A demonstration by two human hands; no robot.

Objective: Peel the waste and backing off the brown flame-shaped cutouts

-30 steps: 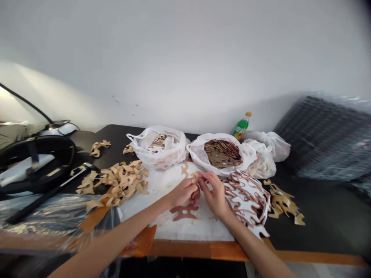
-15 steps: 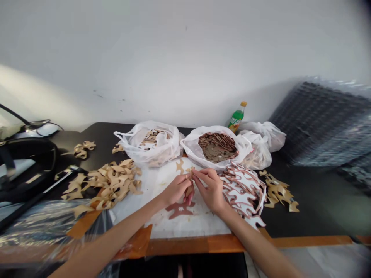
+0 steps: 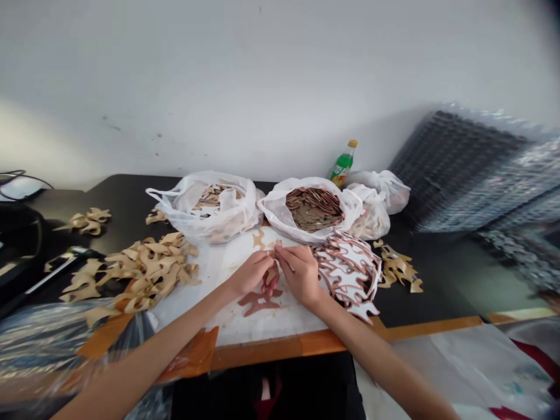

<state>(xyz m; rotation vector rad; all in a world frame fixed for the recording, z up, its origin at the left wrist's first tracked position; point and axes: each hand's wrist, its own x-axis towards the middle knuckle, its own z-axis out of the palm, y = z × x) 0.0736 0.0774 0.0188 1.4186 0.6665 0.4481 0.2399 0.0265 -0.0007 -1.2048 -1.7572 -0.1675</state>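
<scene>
Viewpoint alone has swung rightward; left hand [image 3: 254,272] and right hand [image 3: 298,272] meet fingertip to fingertip, how closed or on what I cannot tell. Brown piece [image 3: 259,303] lies nearer on white sheet [image 3: 286,326]; drooping left fingers could nudge it askew.

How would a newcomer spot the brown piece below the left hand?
On the black table, find the white sheet. Toward its front, just below the left hand, lies a flat reddish-brown cut-out. Unlike the tan heap at left and white-faced pile at right, it lies singly and bears a small white mark.
</scene>
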